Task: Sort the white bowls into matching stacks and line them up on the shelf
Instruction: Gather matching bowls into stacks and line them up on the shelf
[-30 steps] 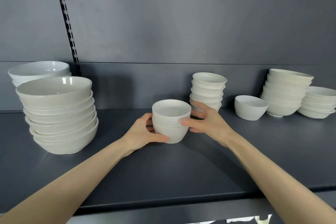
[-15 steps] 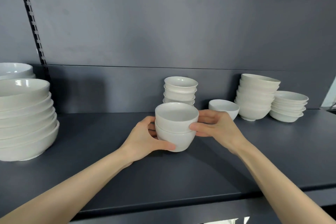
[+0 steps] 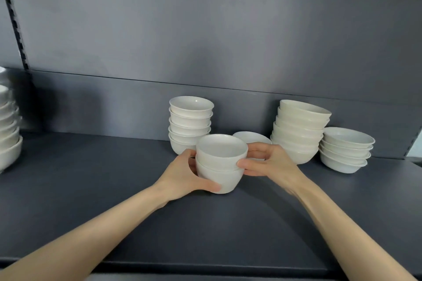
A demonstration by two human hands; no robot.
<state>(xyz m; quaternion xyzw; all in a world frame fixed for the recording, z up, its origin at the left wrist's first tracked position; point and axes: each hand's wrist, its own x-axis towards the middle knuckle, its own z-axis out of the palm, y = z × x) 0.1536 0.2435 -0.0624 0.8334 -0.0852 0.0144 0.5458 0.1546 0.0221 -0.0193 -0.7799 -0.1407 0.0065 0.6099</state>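
Two small white bowls nested as one short stack [image 3: 220, 162] stand in the middle of the dark shelf [image 3: 114, 178]. My left hand [image 3: 182, 175] grips the stack's left side, thumb curled under the lower bowl. My right hand [image 3: 269, 164] grips its right side, thumb on the seam between the two bowls. Just behind stands a taller stack of matching small bowls [image 3: 190, 122]. A single small bowl [image 3: 251, 138] lies behind my right hand, mostly hidden.
A leaning stack of medium bowls [image 3: 299, 131] stands at the right, with a low stack of shallow bowls [image 3: 346, 149] beside it. A stack of large bowls [image 3: 9, 125] is cut off at the left edge. The shelf's back panel rises close behind the stacks.
Both hands have carried the two-bowl stack to the right along the shelf, closer to the taller small-bowl stack. The view has swung right, so the large bowls slid toward the left edge.
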